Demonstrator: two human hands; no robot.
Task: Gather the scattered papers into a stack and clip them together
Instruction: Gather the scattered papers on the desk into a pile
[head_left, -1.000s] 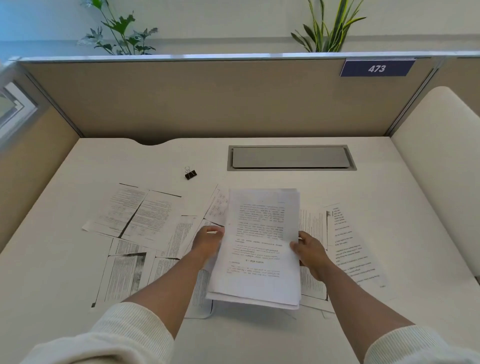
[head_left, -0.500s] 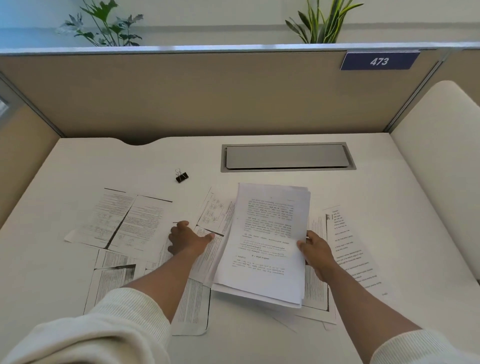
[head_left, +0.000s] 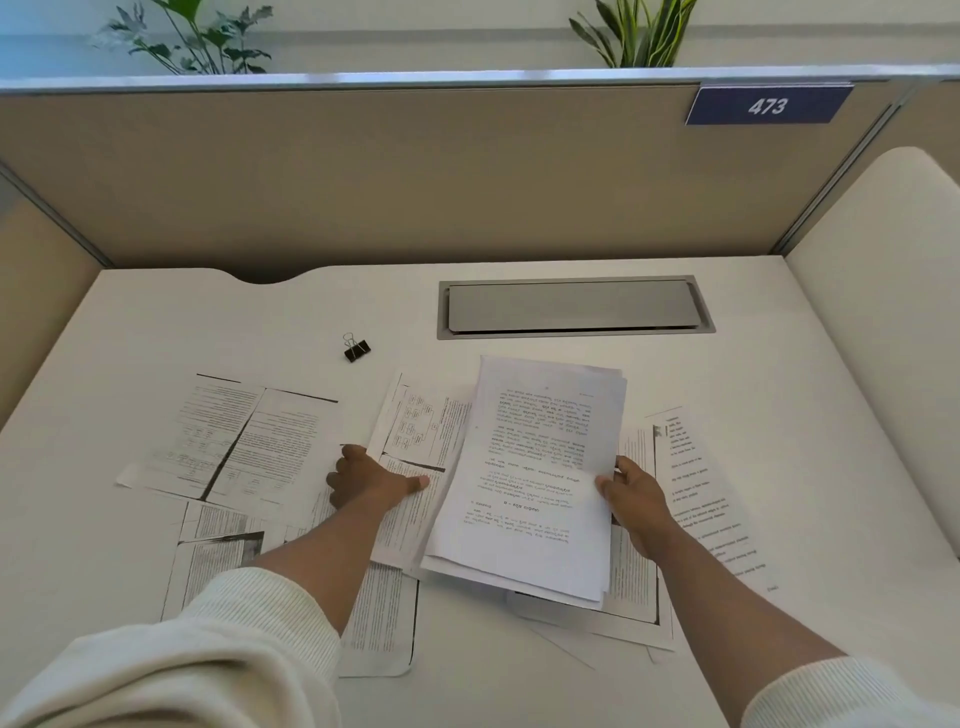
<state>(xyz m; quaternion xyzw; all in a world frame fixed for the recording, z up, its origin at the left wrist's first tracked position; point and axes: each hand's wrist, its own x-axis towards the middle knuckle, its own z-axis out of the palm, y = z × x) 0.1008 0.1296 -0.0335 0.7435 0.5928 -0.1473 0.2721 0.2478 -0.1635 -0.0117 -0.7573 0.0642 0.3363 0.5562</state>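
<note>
A partial stack of white printed sheets (head_left: 540, 467) is lifted slightly off the desk, tilted, with my right hand (head_left: 631, 493) gripping its right edge. My left hand (head_left: 371, 480) lies on a loose sheet (head_left: 415, 431) to the left of the stack, fingers curled over that sheet's edge. More printed pages lie flat: a pair at the left (head_left: 244, 441), some near my left forearm (head_left: 218, 561), one at the right (head_left: 696, 488) and others under the stack. A small black binder clip (head_left: 356, 348) sits alone on the desk behind the papers.
The white desk (head_left: 156, 322) is walled by tan partitions, with a grey cable hatch (head_left: 571, 307) behind the stack. A blue "473" sign (head_left: 769, 105) hangs on the back partition. A cream cushioned panel (head_left: 883, 312) lines the right side.
My left hand left the stack's left edge and moved left onto a loose sheet. The right hand keeps the stack, now tilted a little to the right.
</note>
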